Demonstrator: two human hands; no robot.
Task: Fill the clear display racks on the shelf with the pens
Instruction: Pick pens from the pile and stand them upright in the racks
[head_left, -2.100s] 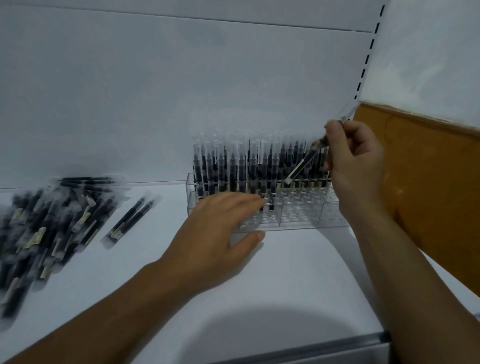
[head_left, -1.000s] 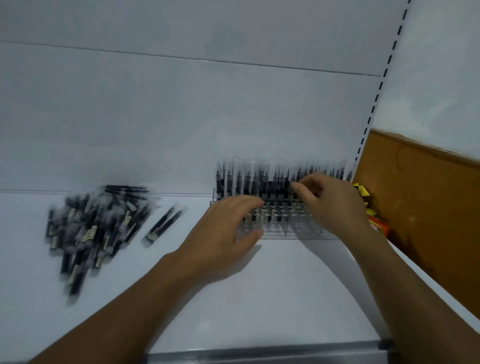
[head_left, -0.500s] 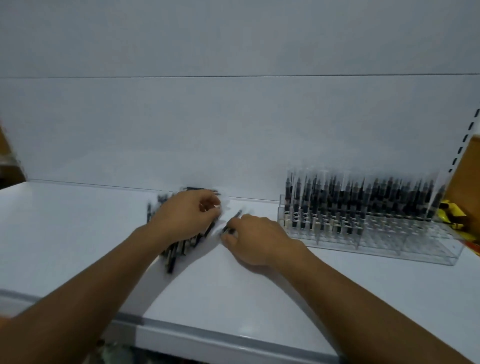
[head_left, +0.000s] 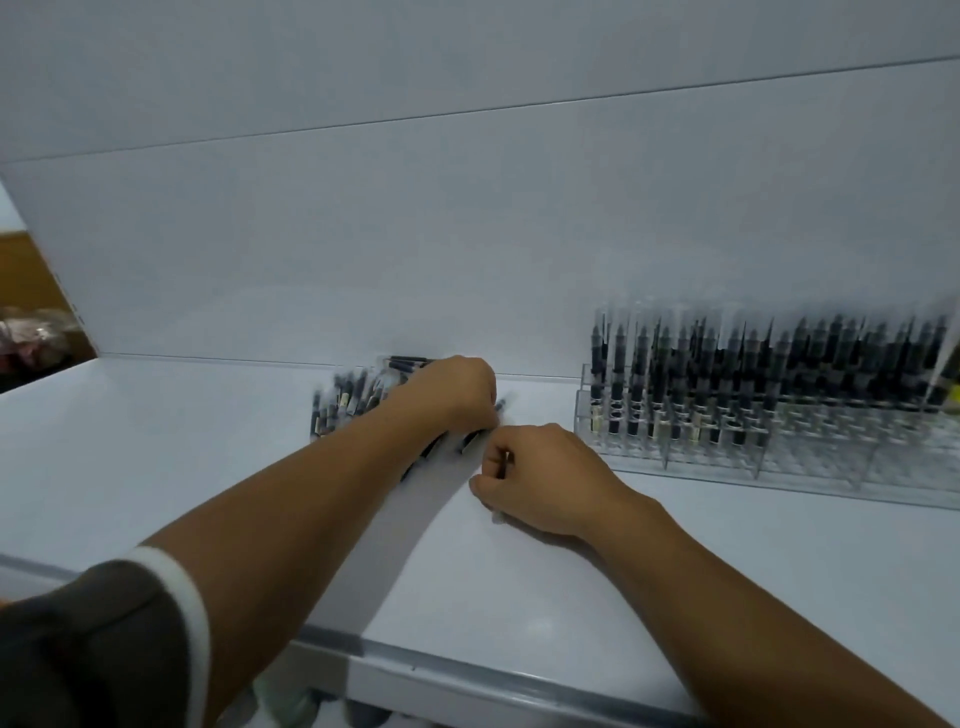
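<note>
A pile of black pens in clear wrappers (head_left: 353, 397) lies on the white shelf (head_left: 156, 467) near the back wall. My left hand (head_left: 457, 389) rests on the pile's right side, fingers curled down over pens. My right hand (head_left: 540, 480) is closed around a pen just right of the pile; a dark bit shows between finger and thumb and a clear tip pokes out below. The clear display rack (head_left: 779, 452) stands to the right, its back rows full of upright pens, its front rows empty.
The shelf's grey front edge (head_left: 519, 680) runs along the bottom. A white back panel rises behind. A wooden surface and a bagged item (head_left: 31, 332) show at the far left. A yellow item (head_left: 953, 408) peeks out past the rack's right end.
Both hands left the rack and went left to the pen pile. My right hand, which put a pen in the rack, now grips another; the view swung left.
</note>
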